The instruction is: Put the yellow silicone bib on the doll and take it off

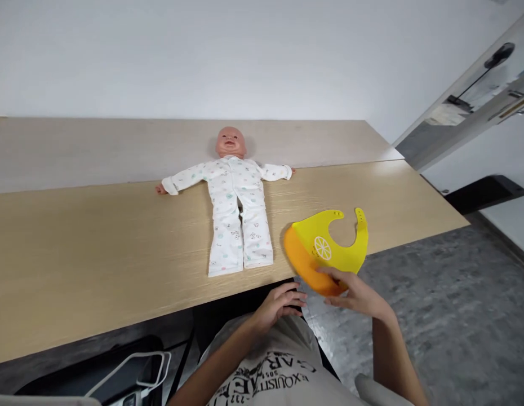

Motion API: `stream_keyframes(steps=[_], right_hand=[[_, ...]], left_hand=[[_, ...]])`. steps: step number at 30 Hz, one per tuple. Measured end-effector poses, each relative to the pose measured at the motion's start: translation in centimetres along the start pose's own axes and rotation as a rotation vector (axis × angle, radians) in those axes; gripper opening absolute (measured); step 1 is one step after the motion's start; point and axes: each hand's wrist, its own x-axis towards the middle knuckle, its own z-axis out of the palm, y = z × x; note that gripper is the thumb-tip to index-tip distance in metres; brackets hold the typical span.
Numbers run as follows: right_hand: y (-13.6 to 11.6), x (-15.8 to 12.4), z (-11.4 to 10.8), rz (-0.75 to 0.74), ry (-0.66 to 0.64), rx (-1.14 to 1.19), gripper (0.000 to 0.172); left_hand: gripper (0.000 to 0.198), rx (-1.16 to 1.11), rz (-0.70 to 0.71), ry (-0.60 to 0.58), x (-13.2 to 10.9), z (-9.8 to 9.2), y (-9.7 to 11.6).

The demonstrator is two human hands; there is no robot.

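A baby doll (pixel 235 203) in white printed pyjamas lies on its back on the wooden table (pixel 97 248), head toward the wall and arms spread. To its right, at the table's front edge, lies a yellow silicone bib (pixel 329 245) with an orange pocket and a lemon print. My right hand (pixel 357 293) touches the bib's orange pocket from below, its fingers curled on the pocket's edge. My left hand (pixel 281 304) hovers just below the table edge, left of the bib, fingers loosely bent and holding nothing.
A white wall runs behind the table. A grey speckled floor (pixel 448 316) lies to the right, with a door and a dark object beyond. A dark bag with a white strap (pixel 131 372) sits under the table at lower left.
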Motion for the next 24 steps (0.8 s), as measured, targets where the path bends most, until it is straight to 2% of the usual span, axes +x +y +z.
stream_keyframes(steps=[3,6,8,11,12,13,16,19,22,24], right_hand=[[0.4,-1.7,0.9,-0.040,-0.038,-0.004,0.062],[1.6,-2.3,0.3,-0.048,0.025,0.039,0.052],[3.1,-1.9,-1.2,0.021,0.216,0.093,0.045],[6.4,0.2,-5.1,0.223,0.732,0.127,0.056],[7.5,1.2,-6.6,0.313,0.841,0.081,0.062],[8.7,2.2,-7.9,0.400,0.887,0.027,0.065],[11.3,4.8,-10.6,0.536,0.866,-0.076,0.072],[12.8,6.2,-10.8,0.497,0.851,-0.084,0.079],[13.4,6.3,-10.0,0.469,0.899,-0.038,0.085],[13.7,6.3,-9.7,0.462,0.915,0.002,0.085]], left_hand=[[0.077,-0.033,-0.026,-0.006,1.8,1.3,-0.4],[0.074,-0.022,-0.014,0.104,2.9,2.7,-0.3],[0.069,0.018,-0.007,0.173,3.4,3.3,-0.1],[0.065,0.110,-0.005,0.239,3.8,3.6,0.0],[0.064,0.158,-0.011,0.253,3.7,3.5,0.0],[0.064,0.217,-0.019,0.262,3.6,3.3,0.1],[0.055,0.447,-0.037,0.241,2.2,2.4,0.7],[0.037,0.714,-0.001,0.142,0.1,2.3,2.3],[0.026,0.973,0.168,0.020,-0.2,3.9,5.0],[0.022,1.170,0.356,0.002,2.1,5.4,7.1]])
